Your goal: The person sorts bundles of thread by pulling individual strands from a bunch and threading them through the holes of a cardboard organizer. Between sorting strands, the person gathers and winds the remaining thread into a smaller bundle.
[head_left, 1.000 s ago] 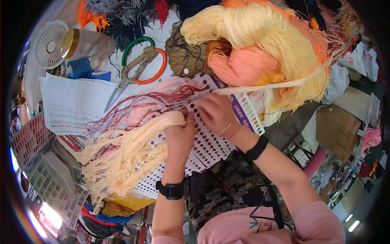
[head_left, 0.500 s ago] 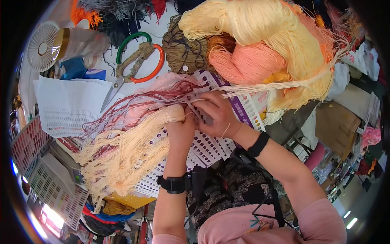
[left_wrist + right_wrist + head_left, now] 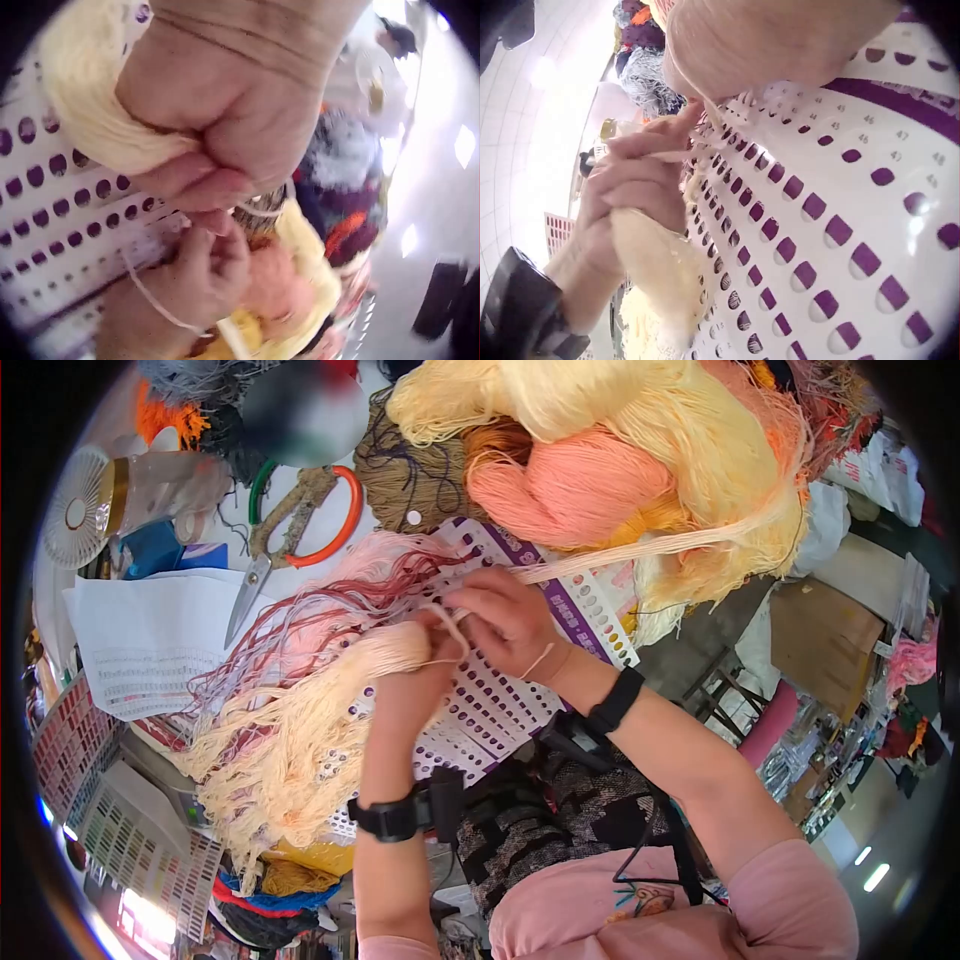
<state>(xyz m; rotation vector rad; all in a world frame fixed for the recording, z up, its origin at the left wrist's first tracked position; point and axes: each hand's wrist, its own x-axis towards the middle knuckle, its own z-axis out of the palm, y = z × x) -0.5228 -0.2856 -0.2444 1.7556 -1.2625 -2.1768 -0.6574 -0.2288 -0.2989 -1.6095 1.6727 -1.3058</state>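
Observation:
My left hand (image 3: 412, 685) grips the end of a cream yarn bundle (image 3: 290, 745), whose loose strands spread down to the left over a punched card. In the left wrist view the bundle (image 3: 94, 97) is folded into the palm of the left hand (image 3: 232, 105). Fingertip to fingertip with it, my right hand (image 3: 515, 630) pinches a thin pale strand that loops between the two hands. A strand also lies across the right wrist. The white punched card (image 3: 500, 705) with purple-backed holes lies under both hands. Pink and dark red strands (image 3: 350, 590) lie just beyond them.
Scissors (image 3: 290, 530) with green and orange handles lie at the back left, beside printed paper (image 3: 150, 640). Large cream and coral skeins (image 3: 590, 485) are heaped at the back. A small fan (image 3: 80, 505) and a jar (image 3: 165, 485) stand far left.
The head view has shifted, moving the scene's left side further left. The right fingers have closed in beside the left hand, and a pale loop now shows between them. A blurred round shape appears at the top.

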